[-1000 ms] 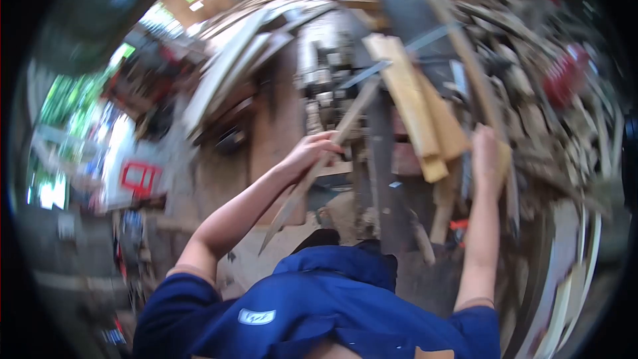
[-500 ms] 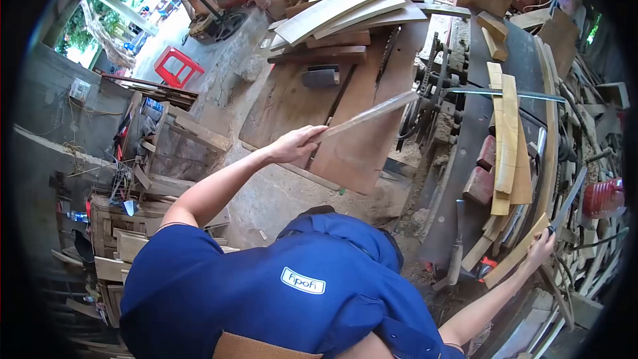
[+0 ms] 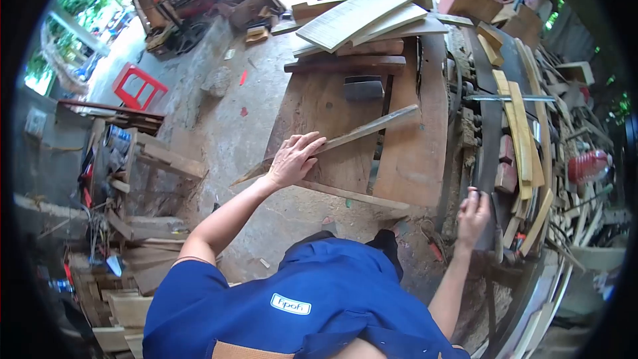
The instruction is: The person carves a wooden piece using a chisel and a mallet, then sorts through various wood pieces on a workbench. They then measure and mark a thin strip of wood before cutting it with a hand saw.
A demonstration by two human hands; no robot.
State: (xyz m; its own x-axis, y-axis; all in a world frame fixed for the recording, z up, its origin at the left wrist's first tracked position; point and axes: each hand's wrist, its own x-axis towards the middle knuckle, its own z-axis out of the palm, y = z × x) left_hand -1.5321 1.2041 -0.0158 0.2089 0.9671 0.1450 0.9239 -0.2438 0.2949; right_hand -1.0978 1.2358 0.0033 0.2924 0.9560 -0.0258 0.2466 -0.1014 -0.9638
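One wood strip (image 3: 345, 136), two hands (image 3: 294, 159).

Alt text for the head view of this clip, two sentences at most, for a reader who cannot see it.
Seen from above, a person in a blue shirt holds a long thin wood strip in the left hand, while the right hand rests at the edge of a dark machine table. Stacked planks, wood offcuts and a red stool surround them in a cluttered workshop.
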